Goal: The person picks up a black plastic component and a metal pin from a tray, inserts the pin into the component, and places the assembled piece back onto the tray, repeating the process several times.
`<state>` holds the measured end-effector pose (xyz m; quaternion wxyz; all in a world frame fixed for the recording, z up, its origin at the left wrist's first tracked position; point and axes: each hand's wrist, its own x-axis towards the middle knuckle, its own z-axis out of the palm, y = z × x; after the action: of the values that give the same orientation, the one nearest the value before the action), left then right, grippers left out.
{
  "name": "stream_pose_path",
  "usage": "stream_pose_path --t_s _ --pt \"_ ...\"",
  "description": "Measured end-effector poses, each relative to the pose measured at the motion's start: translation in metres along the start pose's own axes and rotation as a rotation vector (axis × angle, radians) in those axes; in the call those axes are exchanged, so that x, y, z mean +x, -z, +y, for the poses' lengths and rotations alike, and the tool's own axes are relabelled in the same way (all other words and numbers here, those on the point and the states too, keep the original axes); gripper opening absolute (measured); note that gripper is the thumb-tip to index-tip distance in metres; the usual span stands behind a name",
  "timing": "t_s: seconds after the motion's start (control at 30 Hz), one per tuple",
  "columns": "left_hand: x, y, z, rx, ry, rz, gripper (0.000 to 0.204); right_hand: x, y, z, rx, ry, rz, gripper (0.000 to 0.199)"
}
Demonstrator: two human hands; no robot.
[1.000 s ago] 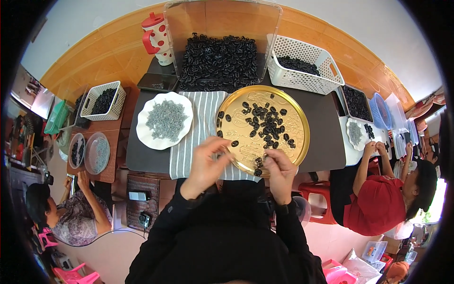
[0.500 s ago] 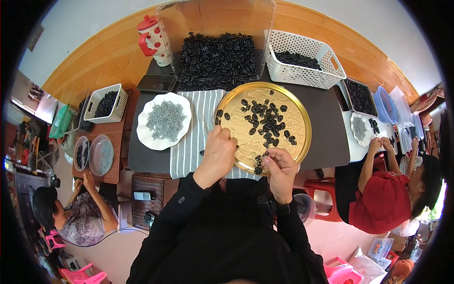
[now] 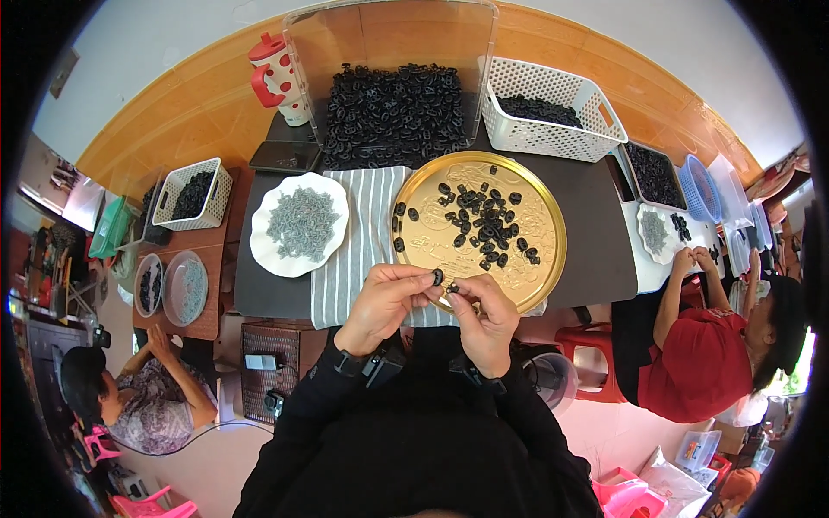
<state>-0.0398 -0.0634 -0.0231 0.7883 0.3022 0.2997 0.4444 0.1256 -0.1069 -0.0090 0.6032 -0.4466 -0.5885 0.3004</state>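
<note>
Over the near rim of a round gold tray, both hands are close together. My left hand pinches a small black oval part between thumb and fingertips. Just beside it, my right hand pinches another small dark part, mostly hidden by the fingers. A loose pile of black parts lies in the middle of the tray, with a few strays near its left rim. The tray rests partly on a grey-and-white striped cloth.
Left of the cloth stands a white scalloped plate of small grey screw-like pieces. Behind are a clear bin full of black parts, a white perforated basket, a spotted tumbler and a dark phone. Co-workers sit at both sides.
My left hand has moved from the tray's left edge toward the right and nearer to me. My right hand has shifted left to meet it. Several parts left the tray's near edge.
</note>
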Motion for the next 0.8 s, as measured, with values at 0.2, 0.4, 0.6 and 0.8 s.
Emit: stream_pose_path --t_s 0.2,0.4,0.6,0.8 --pt "-0.004 -0.002 0.002 -0.049 0.033 -0.029 0.017 -0.002 0.0 0.002 -0.016 0.006 -0.007 0.022" --pt "-0.004 -0.002 0.0 -0.029 0.04 -0.037 0.017 0.0 0.001 0.001 -0.051 0.047 -0.04 0.021" --pt "-0.005 -0.003 -0.004 0.097 0.022 -0.077 0.019 -0.001 0.001 0.008 -0.02 0.03 -0.051 0.02" --pt "-0.01 -0.014 -0.013 0.216 -0.183 0.046 0.026 -0.004 0.002 0.013 0.082 -0.102 -0.038 0.018"
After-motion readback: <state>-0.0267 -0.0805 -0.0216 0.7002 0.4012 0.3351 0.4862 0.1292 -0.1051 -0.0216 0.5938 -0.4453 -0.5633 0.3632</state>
